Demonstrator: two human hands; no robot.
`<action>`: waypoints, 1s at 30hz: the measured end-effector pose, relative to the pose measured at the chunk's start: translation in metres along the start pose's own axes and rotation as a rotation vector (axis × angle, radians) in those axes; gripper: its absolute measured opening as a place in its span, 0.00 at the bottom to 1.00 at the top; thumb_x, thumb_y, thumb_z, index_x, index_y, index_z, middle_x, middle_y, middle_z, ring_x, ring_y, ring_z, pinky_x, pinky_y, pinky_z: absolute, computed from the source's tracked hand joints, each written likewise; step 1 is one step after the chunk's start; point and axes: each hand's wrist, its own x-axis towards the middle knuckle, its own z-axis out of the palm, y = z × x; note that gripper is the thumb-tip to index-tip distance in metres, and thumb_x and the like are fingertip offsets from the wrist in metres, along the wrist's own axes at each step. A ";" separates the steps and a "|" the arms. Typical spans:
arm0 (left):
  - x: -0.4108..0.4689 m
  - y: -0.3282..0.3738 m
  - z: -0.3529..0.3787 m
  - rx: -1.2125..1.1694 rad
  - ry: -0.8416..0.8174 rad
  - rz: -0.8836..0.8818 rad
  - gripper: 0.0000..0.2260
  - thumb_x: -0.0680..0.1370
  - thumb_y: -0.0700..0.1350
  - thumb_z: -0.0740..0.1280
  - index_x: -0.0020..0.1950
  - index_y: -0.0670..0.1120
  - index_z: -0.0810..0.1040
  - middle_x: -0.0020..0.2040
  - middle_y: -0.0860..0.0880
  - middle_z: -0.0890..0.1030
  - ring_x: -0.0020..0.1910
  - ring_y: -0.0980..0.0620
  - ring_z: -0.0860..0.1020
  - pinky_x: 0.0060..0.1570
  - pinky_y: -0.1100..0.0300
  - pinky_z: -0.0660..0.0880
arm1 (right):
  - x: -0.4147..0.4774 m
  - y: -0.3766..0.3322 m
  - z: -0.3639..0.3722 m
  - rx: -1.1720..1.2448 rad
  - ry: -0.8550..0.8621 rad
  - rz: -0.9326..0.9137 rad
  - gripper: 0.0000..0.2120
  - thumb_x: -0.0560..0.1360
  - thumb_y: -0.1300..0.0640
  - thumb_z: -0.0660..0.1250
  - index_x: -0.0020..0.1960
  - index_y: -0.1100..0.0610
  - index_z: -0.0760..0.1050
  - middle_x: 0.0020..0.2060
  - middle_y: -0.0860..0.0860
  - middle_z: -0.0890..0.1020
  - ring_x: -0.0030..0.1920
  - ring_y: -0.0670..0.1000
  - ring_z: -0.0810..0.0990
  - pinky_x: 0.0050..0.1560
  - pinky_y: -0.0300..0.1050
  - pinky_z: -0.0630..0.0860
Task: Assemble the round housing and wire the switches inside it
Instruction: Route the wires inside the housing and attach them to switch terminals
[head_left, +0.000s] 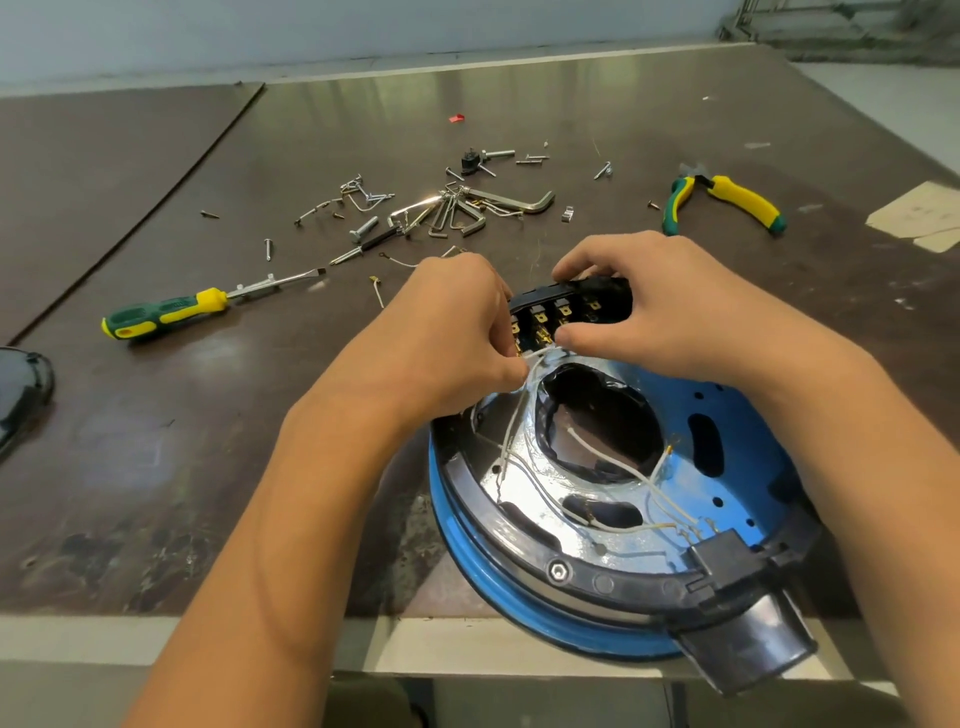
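Observation:
The round blue housing (748, 431) lies upside down at the table's near edge, with a shiny metal plate (524, 499) and a black rim inside it. At its far side stands a black switch block (566, 306) with brass terminals. My right hand (670, 306) grips that block from above and the right. My left hand (457, 332) pinches a white wire (535, 364) at the terminals. More white wires (623, 470) run across the plate to a black connector (722, 551) by the handle stub.
A green-yellow screwdriver (166, 312) lies at the left. Loose screws, hex keys (467, 208) and clips are scattered behind the hands. Green-yellow pliers (727, 200) lie at the back right. A black cover part (21, 384) sits at the left edge.

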 end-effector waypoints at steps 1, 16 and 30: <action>0.000 0.000 0.001 0.003 -0.002 -0.004 0.07 0.71 0.47 0.75 0.34 0.47 0.84 0.53 0.48 0.83 0.50 0.55 0.79 0.39 0.69 0.70 | 0.001 0.000 0.000 0.002 -0.007 0.000 0.21 0.71 0.41 0.73 0.62 0.42 0.75 0.54 0.43 0.77 0.60 0.51 0.76 0.64 0.62 0.72; 0.004 0.001 0.003 0.004 0.011 -0.042 0.08 0.70 0.50 0.76 0.33 0.49 0.84 0.57 0.54 0.77 0.52 0.57 0.76 0.48 0.58 0.71 | 0.002 0.000 -0.002 -0.019 -0.052 -0.006 0.27 0.68 0.38 0.75 0.64 0.43 0.74 0.58 0.46 0.79 0.59 0.52 0.76 0.63 0.62 0.72; 0.003 0.001 0.000 0.031 0.012 -0.011 0.08 0.71 0.49 0.76 0.33 0.52 0.83 0.59 0.53 0.79 0.52 0.58 0.75 0.48 0.60 0.73 | 0.003 0.001 -0.001 -0.013 -0.047 -0.005 0.26 0.68 0.37 0.75 0.63 0.42 0.75 0.58 0.46 0.79 0.60 0.52 0.76 0.64 0.61 0.72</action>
